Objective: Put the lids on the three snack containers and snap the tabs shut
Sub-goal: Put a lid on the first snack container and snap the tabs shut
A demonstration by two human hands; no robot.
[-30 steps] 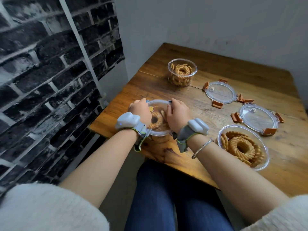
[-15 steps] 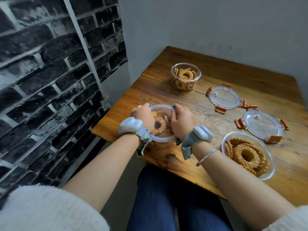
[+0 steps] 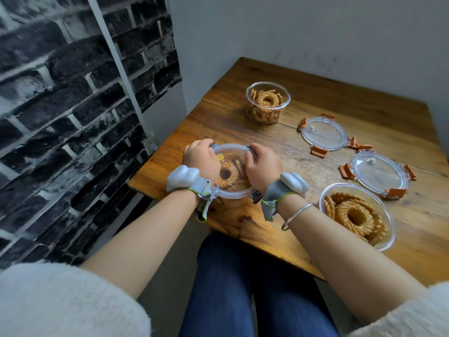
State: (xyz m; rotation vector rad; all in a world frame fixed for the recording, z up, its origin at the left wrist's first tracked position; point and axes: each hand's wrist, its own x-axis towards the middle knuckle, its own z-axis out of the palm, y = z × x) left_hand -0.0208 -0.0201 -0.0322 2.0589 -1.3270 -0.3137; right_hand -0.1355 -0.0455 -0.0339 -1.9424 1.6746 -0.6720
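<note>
Near the table's left edge, both hands, left and right, hold the lid pressed on a container, fingers curled over its rim. Two other lids lie near the right edge.

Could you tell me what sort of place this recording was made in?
Probably a corner of a home or small dining nook, though that is a guess. A worn wooden table sits pushed into a corner between a plain white wall and a dark brick-patterned wall, with snack containers laid out.
</note>
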